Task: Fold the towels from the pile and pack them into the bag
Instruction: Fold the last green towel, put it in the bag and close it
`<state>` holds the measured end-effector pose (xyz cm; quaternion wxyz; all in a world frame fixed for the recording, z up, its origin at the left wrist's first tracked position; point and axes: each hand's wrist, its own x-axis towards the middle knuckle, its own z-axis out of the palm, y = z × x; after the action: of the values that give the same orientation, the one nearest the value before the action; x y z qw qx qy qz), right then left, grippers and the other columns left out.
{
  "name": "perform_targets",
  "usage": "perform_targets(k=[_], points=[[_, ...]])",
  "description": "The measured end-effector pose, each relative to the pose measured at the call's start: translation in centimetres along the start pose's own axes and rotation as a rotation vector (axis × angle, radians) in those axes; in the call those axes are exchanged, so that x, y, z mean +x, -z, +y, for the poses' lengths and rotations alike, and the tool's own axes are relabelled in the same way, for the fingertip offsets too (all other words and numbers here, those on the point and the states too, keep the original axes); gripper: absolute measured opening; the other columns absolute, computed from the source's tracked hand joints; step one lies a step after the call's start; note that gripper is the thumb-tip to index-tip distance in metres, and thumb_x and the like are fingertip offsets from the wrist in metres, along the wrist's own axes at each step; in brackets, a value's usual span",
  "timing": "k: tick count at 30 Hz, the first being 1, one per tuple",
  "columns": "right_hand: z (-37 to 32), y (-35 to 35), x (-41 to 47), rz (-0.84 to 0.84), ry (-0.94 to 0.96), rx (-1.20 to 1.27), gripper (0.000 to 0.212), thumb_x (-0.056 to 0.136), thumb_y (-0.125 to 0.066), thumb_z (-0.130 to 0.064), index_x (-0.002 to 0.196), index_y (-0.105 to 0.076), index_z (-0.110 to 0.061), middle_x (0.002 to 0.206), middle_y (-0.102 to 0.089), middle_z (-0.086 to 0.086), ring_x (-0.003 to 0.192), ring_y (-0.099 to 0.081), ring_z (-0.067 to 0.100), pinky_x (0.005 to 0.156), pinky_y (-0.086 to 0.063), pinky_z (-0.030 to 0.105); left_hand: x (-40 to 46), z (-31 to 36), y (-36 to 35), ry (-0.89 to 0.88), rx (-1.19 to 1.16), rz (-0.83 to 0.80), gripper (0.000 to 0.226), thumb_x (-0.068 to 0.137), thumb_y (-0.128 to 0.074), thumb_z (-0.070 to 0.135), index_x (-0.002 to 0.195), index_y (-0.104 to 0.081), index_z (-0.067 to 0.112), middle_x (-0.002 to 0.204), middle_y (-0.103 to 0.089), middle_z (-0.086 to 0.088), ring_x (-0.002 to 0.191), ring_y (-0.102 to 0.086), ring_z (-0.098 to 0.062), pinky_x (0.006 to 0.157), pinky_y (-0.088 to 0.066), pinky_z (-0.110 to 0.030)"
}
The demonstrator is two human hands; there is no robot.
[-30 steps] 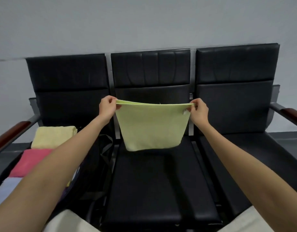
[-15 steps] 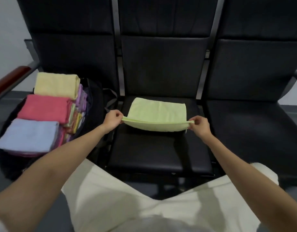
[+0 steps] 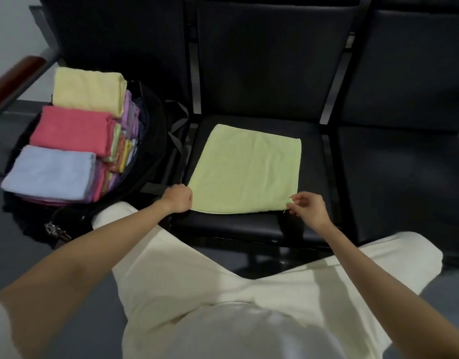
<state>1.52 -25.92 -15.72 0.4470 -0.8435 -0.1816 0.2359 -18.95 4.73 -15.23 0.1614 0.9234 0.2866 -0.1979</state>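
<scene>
A pale green towel (image 3: 246,168), folded once, lies flat on the middle black seat (image 3: 311,221). My left hand (image 3: 178,198) is closed at its near left corner. My right hand (image 3: 307,208) pinches its near right corner between thumb and fingers. On the left seat stands an open black bag (image 3: 150,141) filled with folded towels: a yellow one (image 3: 90,90) at the back, a pink one (image 3: 73,129) in the middle, a light blue one (image 3: 49,172) nearest me, with several coloured ones stacked on edge beside them.
Three black padded seats stand in a row; the right seat (image 3: 404,177) holds nothing. A wooden armrest (image 3: 13,76) is at the far left. My legs in cream trousers (image 3: 223,281) fill the foreground. A metal clip (image 3: 55,229) hangs from the bag's front.
I lowered the green towel from the air in front of the backrest and spread it flat on the middle seat. Both hands moved down and toward me with its near edge.
</scene>
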Motion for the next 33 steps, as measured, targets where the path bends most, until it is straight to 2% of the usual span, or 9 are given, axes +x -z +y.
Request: perform_targets(k=[6, 11, 18, 21, 24, 26, 29, 31, 33], points=[[-1.2, 0.7, -0.1, 0.006, 0.103, -0.081, 0.014, 0.072, -0.082, -0.011, 0.077, -0.069, -0.008, 0.070, -0.064, -0.004, 0.063, -0.060, 0.004, 0.061, -0.047, 0.008, 1.2, 7.1, 0.2, -0.303, -0.044, -0.011, 0.032, 0.081, -0.066, 0.024, 0.112, -0.064, 0.018, 0.118, -0.055, -0.006, 0.112, -0.050, -0.024, 0.098, -0.040, -0.037], [-1.4, 1.4, 0.6, -0.024, 0.191, -0.100, 0.011, 0.073, -0.080, -0.011, 0.081, -0.073, -0.013, 0.085, -0.062, 0.001, 0.079, -0.063, 0.020, 0.077, -0.053, 0.026, 2.2, 12.9, -1.2, -0.463, -0.262, -0.015, 0.040, 0.076, -0.079, 0.032, 0.109, -0.064, 0.014, 0.110, -0.061, -0.002, 0.099, -0.056, -0.016, 0.088, -0.044, -0.029], [-1.3, 2.1, 1.1, -0.085, 0.140, 0.071, 0.013, 0.072, -0.079, -0.004, 0.083, -0.074, -0.007, 0.078, -0.063, -0.003, 0.068, -0.059, 0.004, 0.067, -0.046, 0.009, 3.2, 18.1, -2.5, -0.411, -0.654, 0.065, 0.020, 0.082, -0.075, 0.028, 0.092, -0.069, 0.012, 0.080, -0.063, 0.009, 0.068, -0.055, -0.002, 0.063, -0.040, -0.008], [-0.9, 2.3, 2.1, -0.092, 0.019, 0.181, 0.006, 0.078, -0.075, -0.006, 0.083, -0.072, -0.004, 0.075, -0.066, 0.002, 0.062, -0.060, -0.003, 0.061, -0.046, 0.009, 3.5, 18.6, -2.9, -0.423, -0.670, 0.059, 0.010, 0.085, -0.071, 0.019, 0.090, -0.067, 0.012, 0.073, -0.058, 0.014, 0.061, -0.051, 0.003, 0.061, -0.037, -0.009], [0.6, 2.2, 4.7, 0.018, -0.153, 0.204, 0.012, 0.087, -0.067, -0.014, 0.089, -0.066, -0.003, 0.077, -0.065, 0.009, 0.056, -0.058, 0.004, 0.048, -0.044, 0.013, 3.7, 18.5, -3.0, -0.430, -0.705, 0.068, 0.006, 0.087, -0.067, 0.014, 0.085, -0.061, 0.014, 0.067, -0.053, 0.012, 0.057, -0.044, -0.002, 0.060, -0.038, -0.016], [1.5, 2.1, 7.3, 0.119, -0.224, 0.149, 0.020, 0.090, -0.064, -0.019, 0.100, -0.061, -0.002, 0.086, -0.065, 0.012, 0.058, -0.063, 0.010, 0.053, -0.052, 0.022, 3.7, 18.3, -2.6, -0.414, -0.744, 0.070, 0.016, 0.087, -0.066, 0.014, 0.078, -0.055, 0.019, 0.062, -0.050, 0.008, 0.055, -0.041, -0.004, 0.057, -0.036, -0.018], [1.1, 2.0, 11.8, 0.200, -0.213, -0.010, 0.032, 0.087, -0.064, -0.026, 0.109, -0.059, -0.003, 0.091, -0.067, 0.009, 0.080, -0.068, 0.025, 0.077, -0.056, 0.040, 3.7, 17.9, -1.7, -0.367, -0.785, 0.071, 0.030, 0.085, -0.065, 0.014, 0.066, -0.043, 0.020, 0.055, -0.038, 0.008, 0.052, -0.033, -0.007, 0.053, -0.029, -0.021], [0.0, 1.8, 14.9, 0.215, -0.219, -0.070, 0.020, 0.084, -0.061, -0.025, 0.090, -0.061, -0.006, 0.085, -0.068, 0.013, 0.080, -0.067, 0.031, 0.077, -0.055, 0.043, 3.7, 17.6, -1.1, -0.306, -0.840, 0.027, 0.023, 0.083, -0.063, 0.016, 0.068, -0.046, 0.011, 0.056, -0.038, 0.004, 0.055, -0.033, -0.012, 0.057, -0.028, -0.027], [-1.0, 1.5, 17.9, 0.230, -0.243, -0.098, 0.026, 0.083, -0.059, -0.023, 0.065, -0.047, -0.010, 0.066, -0.058, 0.011, 0.070, -0.063, 0.031, 0.063, -0.051, 0.036, 3.7, 17.2, -0.7, -0.248, -0.859, -0.014, 0.017, 0.082, -0.059, 0.012, 0.070, -0.050, 0.006, 0.053, -0.038, 0.010, 0.053, -0.034, -0.011, 0.058, -0.031, -0.030]])
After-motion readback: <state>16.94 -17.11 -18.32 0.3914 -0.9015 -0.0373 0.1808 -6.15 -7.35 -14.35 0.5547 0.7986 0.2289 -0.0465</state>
